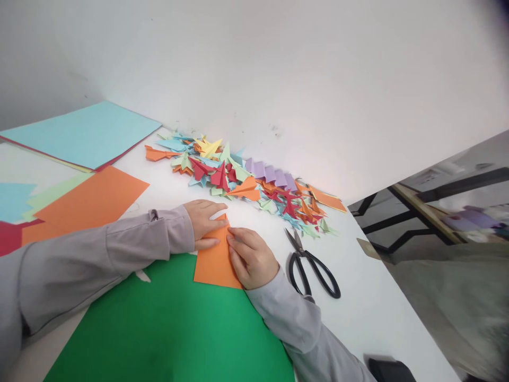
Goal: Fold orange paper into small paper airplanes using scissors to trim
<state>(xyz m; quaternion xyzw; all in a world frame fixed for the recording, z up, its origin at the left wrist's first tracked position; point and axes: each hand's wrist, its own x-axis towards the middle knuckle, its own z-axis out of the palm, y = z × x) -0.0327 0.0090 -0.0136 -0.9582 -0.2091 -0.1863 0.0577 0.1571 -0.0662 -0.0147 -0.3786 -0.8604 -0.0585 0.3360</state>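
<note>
A sheet of orange paper [217, 265] lies partly on a green sheet [170, 318], its far corner folded over. My left hand [204, 223] rests flat on the left part of the orange paper, fingers stretched out and thumb apart. At the paper's right edge, my right hand [252, 257] is closed, thumb and fingertips pinching or pressing the fold. Some of its fingertips are hidden. Right of that hand, black-handled scissors [308, 260] lie with their blades slightly apart.
Many folded paper planes [222, 170] in mixed colours are heaped along the wall. A stack of large sheets [87, 132], light blue on top, lies at the far left, with loose orange paper [99, 196] nearer. A black object [389, 369] sits at the front right edge.
</note>
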